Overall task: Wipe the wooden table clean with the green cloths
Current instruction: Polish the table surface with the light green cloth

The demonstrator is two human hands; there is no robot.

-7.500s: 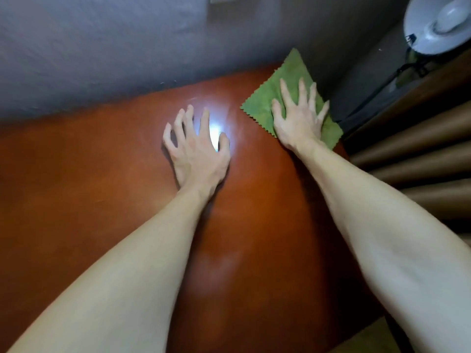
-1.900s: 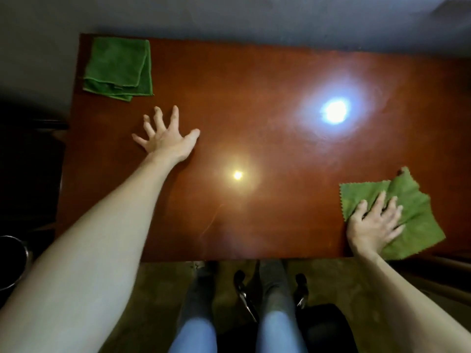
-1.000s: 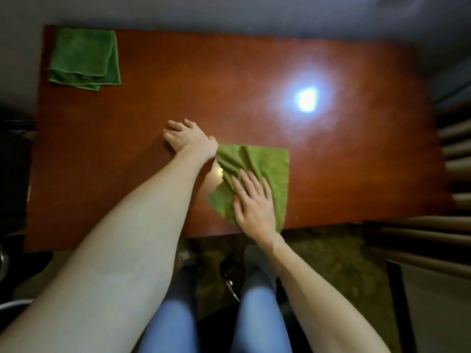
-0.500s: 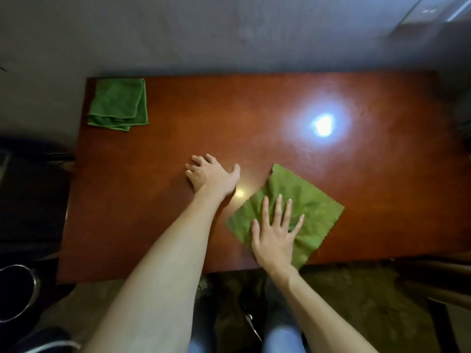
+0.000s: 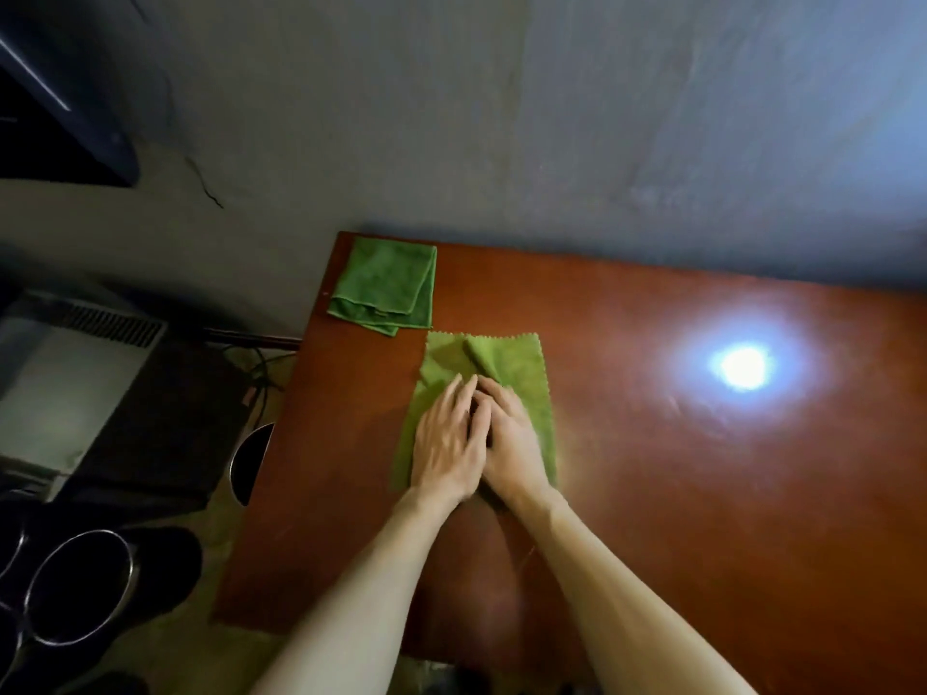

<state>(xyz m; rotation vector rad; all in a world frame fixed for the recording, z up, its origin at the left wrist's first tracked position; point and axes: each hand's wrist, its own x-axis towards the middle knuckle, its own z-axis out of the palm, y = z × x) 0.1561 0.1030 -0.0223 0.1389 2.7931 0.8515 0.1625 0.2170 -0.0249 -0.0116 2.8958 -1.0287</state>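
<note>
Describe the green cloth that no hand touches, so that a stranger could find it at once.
Start at the wooden table against the grey wall and go to its far left corner. There lies the folded cloth, darker green, in layers. Its neighbour, the thin cloth with zigzag edges, lies spread under the left hand and the right hand.

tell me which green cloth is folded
The darker cloth at the far left corner of the table, untouched. The lighter, zigzag-edged cloth lies spread out under the left hand and right hand.
</note>
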